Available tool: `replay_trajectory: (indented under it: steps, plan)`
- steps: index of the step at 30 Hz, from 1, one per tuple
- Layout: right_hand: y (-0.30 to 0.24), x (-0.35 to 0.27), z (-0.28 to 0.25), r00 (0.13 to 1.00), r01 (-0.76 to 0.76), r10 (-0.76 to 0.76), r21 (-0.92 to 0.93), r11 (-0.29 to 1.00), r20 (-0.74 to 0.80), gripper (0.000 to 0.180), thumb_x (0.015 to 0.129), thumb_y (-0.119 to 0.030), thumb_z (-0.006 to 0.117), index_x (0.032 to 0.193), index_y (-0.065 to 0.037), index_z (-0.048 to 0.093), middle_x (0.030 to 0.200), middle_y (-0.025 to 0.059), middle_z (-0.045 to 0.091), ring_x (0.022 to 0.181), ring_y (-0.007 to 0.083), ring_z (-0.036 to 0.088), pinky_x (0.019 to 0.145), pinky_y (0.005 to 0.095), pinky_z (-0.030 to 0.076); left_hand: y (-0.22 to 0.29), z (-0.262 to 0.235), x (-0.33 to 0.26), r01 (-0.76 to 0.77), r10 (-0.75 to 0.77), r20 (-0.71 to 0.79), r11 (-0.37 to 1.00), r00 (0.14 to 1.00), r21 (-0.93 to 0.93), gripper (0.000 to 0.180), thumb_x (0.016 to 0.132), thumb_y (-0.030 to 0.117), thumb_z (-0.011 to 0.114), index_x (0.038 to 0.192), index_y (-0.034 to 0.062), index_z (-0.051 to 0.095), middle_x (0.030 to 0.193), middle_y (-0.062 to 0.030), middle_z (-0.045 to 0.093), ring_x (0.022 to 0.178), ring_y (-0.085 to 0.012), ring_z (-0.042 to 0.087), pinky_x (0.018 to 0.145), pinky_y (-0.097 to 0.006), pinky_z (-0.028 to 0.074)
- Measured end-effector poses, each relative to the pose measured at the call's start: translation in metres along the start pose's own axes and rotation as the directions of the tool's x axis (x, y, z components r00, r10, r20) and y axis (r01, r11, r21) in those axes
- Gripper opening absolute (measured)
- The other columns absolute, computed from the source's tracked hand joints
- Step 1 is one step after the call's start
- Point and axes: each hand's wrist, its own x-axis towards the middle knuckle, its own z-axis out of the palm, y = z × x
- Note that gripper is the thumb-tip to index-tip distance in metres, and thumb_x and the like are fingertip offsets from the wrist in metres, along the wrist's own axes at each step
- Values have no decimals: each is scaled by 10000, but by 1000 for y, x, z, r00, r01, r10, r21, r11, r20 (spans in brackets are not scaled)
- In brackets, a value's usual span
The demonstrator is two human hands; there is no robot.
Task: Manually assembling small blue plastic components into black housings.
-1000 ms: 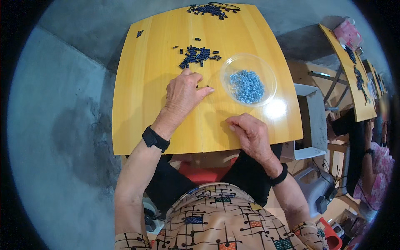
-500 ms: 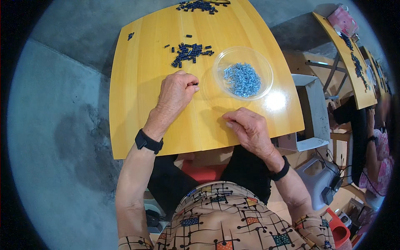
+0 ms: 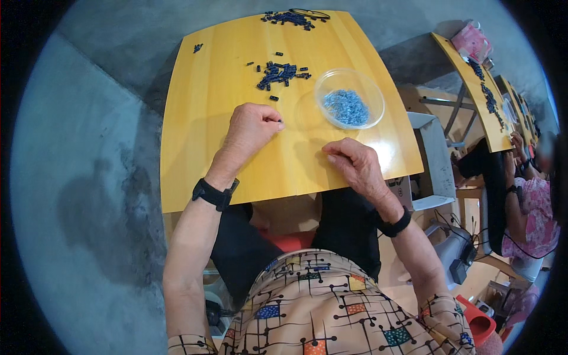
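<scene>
My left hand (image 3: 251, 130) is held over the middle of the table, thumb and forefinger pinched on a small dark piece (image 3: 280, 122) of which only the tip shows. To its right, nearer the table's front edge, my right hand (image 3: 358, 167) has its thumb and forefinger pressed together; anything between them is too small to make out. Beyond my left hand lies a pile of small dark blue-black cylindrical pieces (image 3: 280, 74), with one loose piece (image 3: 273, 98) close to the knuckles. A clear round plastic bowl (image 3: 379, 97) of small shiny bluish metal parts (image 3: 346, 108) stands beyond my right hand.
Another dark heap (image 3: 290, 19) lies at the table's far edge, beside a thin black loop (image 3: 310, 13). A tiny cluster (image 3: 197, 48) sits far left. An open box (image 3: 435, 160) stands right of the table. Farther right, a person works at another table (image 3: 473, 89).
The view has shifted a little. My left hand has drawn slightly back from the pile, and a loose dark piece now shows beyond it. Both hands keep their pinched shape.
</scene>
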Motion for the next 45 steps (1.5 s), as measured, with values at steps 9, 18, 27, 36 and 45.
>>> replay_trajectory:
  steps: [9,18,27,36,45]
  plan:
    - [-26,12,31,988,-89,140,495,864,-66,267,789,-62,628,1042,-1,570,794,31,593,694,85,559,629,219,467,6,2,-42,374,-217,306,455,927,-808,213,821,144,637,975,-1,611,779,-13,613,649,-75,561,611,-197,484]
    - [-70,-6,35,971,170,-133,184,968,-198,164,717,-54,687,873,-22,647,729,80,600,659,149,585,591,256,473,14,18,-106,412,-148,392,143,908,-900,223,832,148,626,995,-2,607,849,-39,616,706,-92,571,651,-206,492]
    - [-80,-23,23,971,-132,226,607,784,-81,117,818,-103,621,886,-18,661,687,3,596,558,58,531,509,190,428,33,5,-130,308,-143,288,152,947,-939,230,859,118,577,1048,-11,592,901,-74,624,790,-118,603,754,-231,514]
    - [-84,-38,23,948,-247,312,775,581,68,152,847,-119,592,945,-19,654,673,-15,583,580,36,524,526,166,426,36,9,-127,229,-61,221,257,973,-939,208,864,97,560,1040,-9,592,944,-102,625,828,-145,620,769,-259,525]
    - [-88,-46,30,954,-229,291,806,546,74,169,846,-76,575,988,-5,632,681,-6,589,587,38,521,530,174,434,35,10,-139,269,-16,271,191,962,-944,200,862,81,557,1041,-6,583,912,-82,625,811,-145,621,753,-273,528]
